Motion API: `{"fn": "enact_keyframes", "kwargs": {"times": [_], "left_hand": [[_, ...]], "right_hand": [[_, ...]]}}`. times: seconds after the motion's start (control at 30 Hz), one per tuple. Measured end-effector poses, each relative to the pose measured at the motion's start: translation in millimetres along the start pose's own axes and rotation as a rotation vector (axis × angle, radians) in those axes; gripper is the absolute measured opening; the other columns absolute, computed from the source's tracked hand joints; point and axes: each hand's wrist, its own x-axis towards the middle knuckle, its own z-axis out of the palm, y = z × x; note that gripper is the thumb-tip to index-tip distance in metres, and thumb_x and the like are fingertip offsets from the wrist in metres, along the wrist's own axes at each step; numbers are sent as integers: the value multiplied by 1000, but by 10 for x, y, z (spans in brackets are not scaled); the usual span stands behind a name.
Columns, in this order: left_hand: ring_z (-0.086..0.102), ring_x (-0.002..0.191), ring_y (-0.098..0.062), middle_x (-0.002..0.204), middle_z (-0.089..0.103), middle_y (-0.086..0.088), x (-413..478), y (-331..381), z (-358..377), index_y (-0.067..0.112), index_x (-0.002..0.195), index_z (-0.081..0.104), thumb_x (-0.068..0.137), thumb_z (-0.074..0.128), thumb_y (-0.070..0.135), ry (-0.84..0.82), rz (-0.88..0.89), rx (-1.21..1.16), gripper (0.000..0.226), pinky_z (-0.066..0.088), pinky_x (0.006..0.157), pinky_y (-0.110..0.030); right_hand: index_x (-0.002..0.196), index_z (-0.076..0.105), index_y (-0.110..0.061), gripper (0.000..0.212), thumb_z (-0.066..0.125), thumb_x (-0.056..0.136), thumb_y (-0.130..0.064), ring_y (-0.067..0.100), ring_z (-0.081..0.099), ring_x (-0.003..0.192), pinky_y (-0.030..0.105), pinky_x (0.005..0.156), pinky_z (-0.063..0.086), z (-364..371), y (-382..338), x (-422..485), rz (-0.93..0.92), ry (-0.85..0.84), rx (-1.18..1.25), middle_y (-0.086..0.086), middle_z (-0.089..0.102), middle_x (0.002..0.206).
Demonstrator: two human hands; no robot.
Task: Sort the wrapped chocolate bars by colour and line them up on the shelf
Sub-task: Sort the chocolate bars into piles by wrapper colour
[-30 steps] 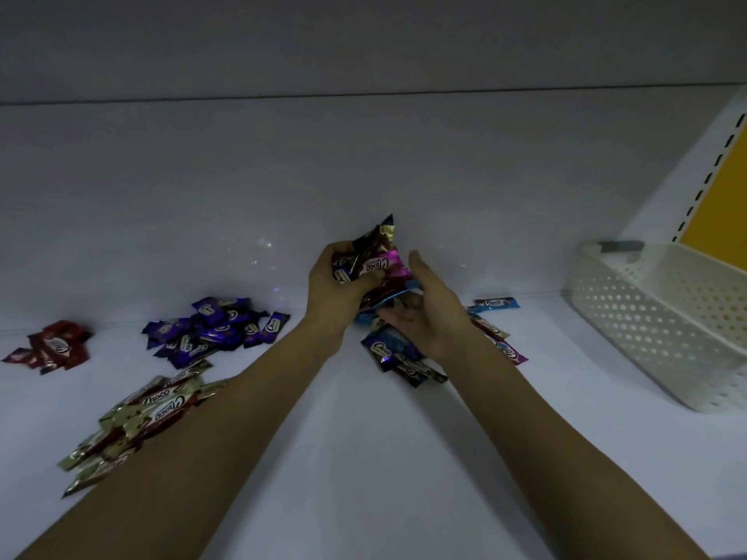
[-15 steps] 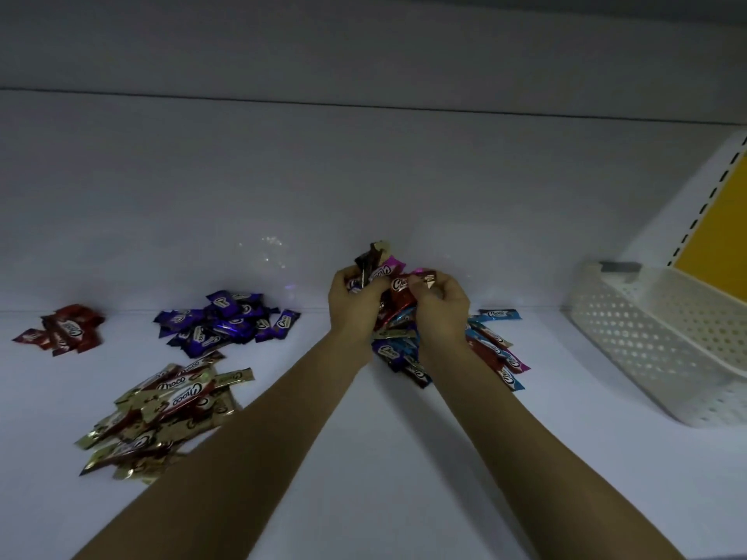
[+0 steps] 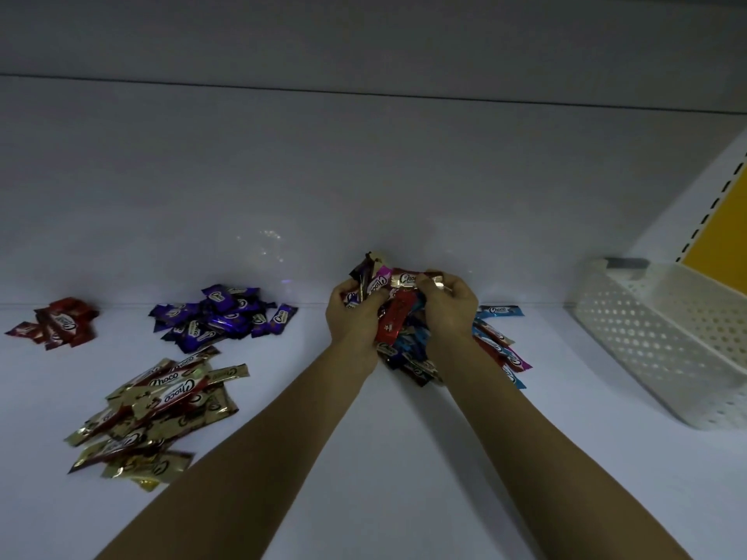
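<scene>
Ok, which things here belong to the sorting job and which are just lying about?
Job: red pile, purple pile, gold pile, mixed pile, handful of bars in left hand, gold bar in right hand.
Lying about: white basket, yellow panel.

The light was dim and cool, a flat bluish grey with its source out of view; the white shelf [image 3: 384, 458] was brightest near the camera and the back panel [image 3: 364, 175] darkened toward its top. Small glints speckled that panel, the foil of the gold chocolate bars [image 3: 161, 402] caught dull highlights, and shadows were faint and soft-edged. The wide lens bowed the panel's seams and stretched the basket [image 3: 663, 341] at the right edge, and fine detail looked soft
</scene>
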Motion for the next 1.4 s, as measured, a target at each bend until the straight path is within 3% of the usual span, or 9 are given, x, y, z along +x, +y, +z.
{"fn": "enact_keyframes", "kwargs": {"times": [0.17, 0.33, 0.5, 0.6, 0.77, 1.0, 1.1, 1.23, 1.4], "left_hand": [[64, 73, -22, 95, 62, -11, 34, 36, -53, 16, 107, 52, 83, 66, -7, 43, -81, -105, 36, 57, 50, -30], [62, 72, -17, 92, 61, -8, 19, 16, -10, 15, 106, 51, 84, 65, -7, 20, -34, -68, 34, 57, 51, -26], [63, 76, -19, 98, 62, -10, 68, 69, -68, 20, 100, 52, 84, 64, -7, 14, -40, -88, 33, 59, 63, -34], [61, 81, -16, 110, 60, -12, 56, 156, -106, 14, 113, 51, 85, 63, -7, 27, -25, -155, 37, 55, 53, -19], [61, 83, -16, 121, 59, -18, -20, 183, -73, 10, 115, 53, 85, 63, -8, 42, -40, -202, 36, 54, 54, -16], [60, 81, -15, 114, 58, -15, -83, 187, -116, 12, 110, 51, 85, 62, -9, 38, -35, -161, 34, 55, 54, -17], [59, 81, -14, 111, 58, -13, -99, 232, -149, 12, 110, 49, 86, 61, -9, 25, -12, -154, 35, 55, 55, -16], [60, 79, -13, 105, 59, -9, -92, 389, -301, 13, 109, 50, 86, 61, -8, 40, 55, -144, 33, 55, 55, -17], [62, 79, -12, 96, 60, -1, -102, 771, -780, 15, 108, 52, 86, 63, -5, 101, 233, -40, 32, 55, 55, -18]], "right_hand": [[94, 58, -9, 7, 59, 91, -3, 14, 61, 61, 16, 42, 46, -14, -73, 34, 71, 24, 92, 14, 65, 90], [94, 57, -8, 5, 59, 91, -4, 13, 64, 63, 18, 48, 51, -9, -8, -13, 61, 1, 71, 15, 65, 94], [100, 57, -7, 9, 58, 91, -4, 6, 59, 45, 17, 42, 46, -41, -69, -20, 59, 2, 113, 7, 63, 74], [103, 58, -8, 12, 58, 92, -6, 11, 58, 59, 16, 44, 45, 61, -71, -33, 104, -15, 114, 9, 63, 85], [114, 57, -5, 20, 54, 94, -6, 15, 55, 63, 21, 50, 46, 299, -17, -129, 153, -16, 150, 17, 62, 99], [114, 59, -4, 22, 58, 92, -8, 11, 50, 58, 15, 40, 40, 126, -46, -124, 150, 45, 158, 8, 59, 81], [111, 59, -6, 20, 60, 92, -9, 10, 53, 61, 18, 49, 44, 91, -74, -132, 155, 29, 166, 4, 60, 79], [106, 61, -10, 13, 57, 93, -9, 10, 59, 66, 20, 57, 48, 245, -88, -201, 162, -19, 176, 3, 64, 84], [110, 57, -7, 16, 56, 94, -11, 8, 62, 65, 16, 49, 47, 723, 24, -435, 170, -208, 137, 1, 65, 85]]}}
